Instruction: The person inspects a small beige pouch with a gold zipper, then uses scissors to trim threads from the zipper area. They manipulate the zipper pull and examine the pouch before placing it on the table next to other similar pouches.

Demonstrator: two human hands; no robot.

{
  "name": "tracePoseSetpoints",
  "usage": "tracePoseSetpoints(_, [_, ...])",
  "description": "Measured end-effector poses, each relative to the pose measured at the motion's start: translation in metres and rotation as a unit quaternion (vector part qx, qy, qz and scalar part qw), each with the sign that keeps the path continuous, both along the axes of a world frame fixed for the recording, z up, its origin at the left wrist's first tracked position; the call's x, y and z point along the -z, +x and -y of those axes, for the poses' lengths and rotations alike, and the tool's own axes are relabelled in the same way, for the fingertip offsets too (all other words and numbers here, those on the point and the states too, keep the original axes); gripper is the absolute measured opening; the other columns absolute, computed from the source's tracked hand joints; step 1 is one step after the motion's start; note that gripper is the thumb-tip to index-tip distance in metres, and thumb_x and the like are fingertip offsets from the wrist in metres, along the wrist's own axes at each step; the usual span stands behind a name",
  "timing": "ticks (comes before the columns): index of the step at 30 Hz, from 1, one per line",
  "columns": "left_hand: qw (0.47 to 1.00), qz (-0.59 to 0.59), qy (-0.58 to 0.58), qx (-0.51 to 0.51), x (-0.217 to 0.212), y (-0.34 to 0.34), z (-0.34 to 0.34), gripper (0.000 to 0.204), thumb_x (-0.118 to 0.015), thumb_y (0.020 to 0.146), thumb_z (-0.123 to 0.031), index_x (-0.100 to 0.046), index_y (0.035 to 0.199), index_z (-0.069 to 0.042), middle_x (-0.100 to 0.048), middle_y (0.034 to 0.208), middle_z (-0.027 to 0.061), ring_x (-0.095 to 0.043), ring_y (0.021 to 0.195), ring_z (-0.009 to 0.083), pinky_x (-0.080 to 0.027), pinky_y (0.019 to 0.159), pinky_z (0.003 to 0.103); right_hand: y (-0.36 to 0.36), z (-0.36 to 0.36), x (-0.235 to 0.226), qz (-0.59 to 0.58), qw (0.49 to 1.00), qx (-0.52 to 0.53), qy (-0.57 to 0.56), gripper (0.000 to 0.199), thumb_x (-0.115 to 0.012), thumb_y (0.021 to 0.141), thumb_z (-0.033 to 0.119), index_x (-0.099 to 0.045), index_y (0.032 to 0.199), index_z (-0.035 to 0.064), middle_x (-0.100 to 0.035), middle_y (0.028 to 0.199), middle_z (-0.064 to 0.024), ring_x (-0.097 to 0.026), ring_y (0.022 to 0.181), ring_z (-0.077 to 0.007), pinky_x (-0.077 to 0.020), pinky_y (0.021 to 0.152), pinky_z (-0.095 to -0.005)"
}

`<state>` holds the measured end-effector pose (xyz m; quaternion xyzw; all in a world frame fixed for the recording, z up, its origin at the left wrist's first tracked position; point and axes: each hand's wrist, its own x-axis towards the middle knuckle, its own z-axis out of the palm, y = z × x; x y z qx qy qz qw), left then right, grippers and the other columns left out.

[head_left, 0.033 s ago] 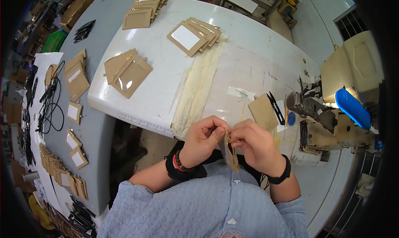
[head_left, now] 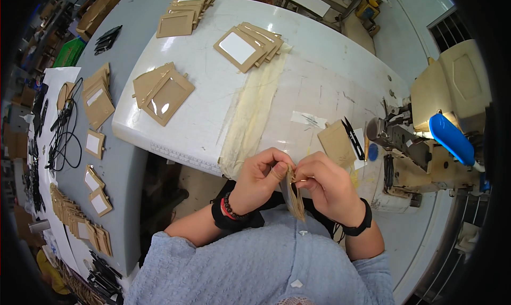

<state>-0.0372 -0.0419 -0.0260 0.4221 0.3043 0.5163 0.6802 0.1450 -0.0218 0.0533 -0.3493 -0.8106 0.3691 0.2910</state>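
Observation:
My left hand (head_left: 260, 181) and my right hand (head_left: 329, 187) meet just in front of my chest, at the white table's front edge (head_left: 175, 155). Both pinch a thin tan card-holder piece (head_left: 294, 199), which I see edge-on and which hangs down between my fingers. The thumb and fingertips of each hand grip its top edge, and the fingers hide most of its face. I wear a beaded bracelet and a black band on the left wrist and a black band on the right.
A beige sewing machine (head_left: 426, 140) stands at the right, with black thread snips (head_left: 352, 137) and a tan piece (head_left: 335, 142) beside it. Stacks of tan windowed holders (head_left: 165, 92) (head_left: 247, 44) (head_left: 183, 15) lie on the white table. More holders (head_left: 97, 102) and black cables (head_left: 64, 137) cover the grey table on the left.

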Motion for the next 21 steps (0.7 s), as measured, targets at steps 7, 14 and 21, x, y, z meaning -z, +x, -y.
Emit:
tracePoseSetpoints(7, [1.000,0.016,0.016,-0.010,-0.002,0.004,-0.004,0.019,-0.049,0.106,-0.019,-0.057,0.107,-0.002,-0.061,0.095,0.0004,-0.054,0.088,0.0059,-0.044,0.080,0.022,-0.009,0.006,0.007,-0.039,0.993,0.079,0.081,0.018,-0.066,0.079,-0.012,-0.062,0.092,-0.0010,-0.063,0.089,-0.0125,-0.064,0.074,-0.0256,-0.0534,0.063,-0.0318])
tracePoseSetpoints(14, [1.000,0.014,-0.006,0.016,0.002,0.000,-0.002,0.022,-0.046,0.107,-0.022,-0.056,0.108,-0.003,-0.060,0.103,0.0031,-0.055,0.094,0.0081,-0.045,0.088,0.025,-0.014,0.010,0.008,-0.026,0.985,0.115,0.125,0.016,-0.071,0.080,-0.006,-0.063,0.092,0.0001,-0.064,0.090,-0.0128,-0.064,0.073,-0.0268,-0.0539,0.064,-0.0326])
tracePoseSetpoints(21, [0.999,-0.033,0.040,-0.013,-0.009,-0.001,0.008,0.019,-0.049,0.105,-0.017,-0.059,0.106,0.000,-0.060,0.101,0.0030,-0.055,0.089,0.0072,-0.045,0.082,0.023,-0.017,0.020,0.018,0.046,0.941,0.106,0.318,0.017,-0.076,0.077,-0.002,-0.064,0.089,0.0014,-0.065,0.092,-0.0077,-0.066,0.078,-0.0208,-0.0461,0.065,-0.0349])
